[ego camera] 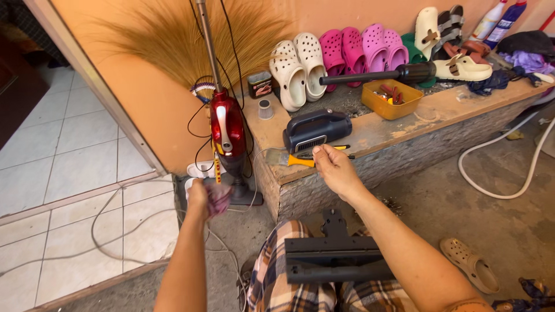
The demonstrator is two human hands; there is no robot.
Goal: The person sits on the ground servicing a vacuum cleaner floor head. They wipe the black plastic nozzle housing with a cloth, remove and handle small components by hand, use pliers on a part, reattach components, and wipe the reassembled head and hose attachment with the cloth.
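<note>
Resting on the plaid lap, a black vacuum floor head is seen nearest the lens. Above it, the right hand is closed in a pinch grip on a thin cable at the desk edge, just beside a yellow-handled tool and a dark blue motor unit. The left hand is clamped on a purplish cloth near the red upright vacuum. Open concrete floor is left at right.

A smooth orange plastered wall rose at the far side. Pale square floor tiles lay left; rough grey concrete floor spread right, daylit.
</note>
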